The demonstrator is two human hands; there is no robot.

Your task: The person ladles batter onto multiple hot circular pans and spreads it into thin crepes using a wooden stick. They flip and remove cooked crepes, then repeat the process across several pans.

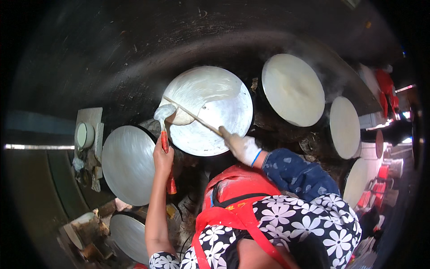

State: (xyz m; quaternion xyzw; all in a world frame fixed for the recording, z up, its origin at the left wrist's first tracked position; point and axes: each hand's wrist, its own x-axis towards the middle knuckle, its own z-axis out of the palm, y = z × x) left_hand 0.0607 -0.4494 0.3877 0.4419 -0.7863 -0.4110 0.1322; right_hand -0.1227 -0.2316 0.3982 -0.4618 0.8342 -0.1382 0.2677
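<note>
My left hand point(163, 158) is closed around the red handle of a metal ladle point(165, 112), whose bowl is coated with pale batter. The ladle is over the left edge of a round griddle point(201, 142). Wet batter point(204, 85) covers the far part of that griddle, while bare shiny metal shows on the near part. In a white glove, my right hand point(242, 145) grips a thin wooden stick point(195, 117). The stick slants across the griddle, its far end close to the ladle bowl at the batter's left edge.
To the right are more round griddles point(293, 89) with pale layers on them, steam rising nearby. Grey round griddles point(127, 166) stand at the left and lower left. A light green enamel cup point(85, 135) sits on a ledge at far left. A dark sooty wall curves behind.
</note>
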